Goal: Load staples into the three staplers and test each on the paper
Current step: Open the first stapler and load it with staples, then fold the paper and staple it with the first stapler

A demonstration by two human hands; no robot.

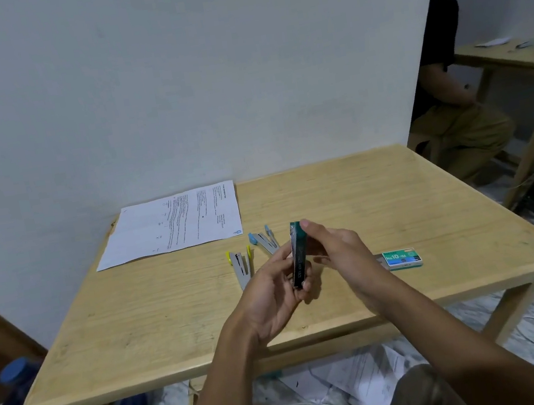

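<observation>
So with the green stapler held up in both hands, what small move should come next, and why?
Probably press the green stapler shut with the right hand while the left hand steadies it. Both hands already grip it above the table, and the yellow stapler and blue stapler lie open, waiting. The staple box sits nearby.

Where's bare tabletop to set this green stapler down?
Free: the near-left tabletop, below the paper; also the far right, behind the staple box. Crowded: the centre, where the yellow stapler and blue stapler lie open beside both hands holding the green stapler.
</observation>
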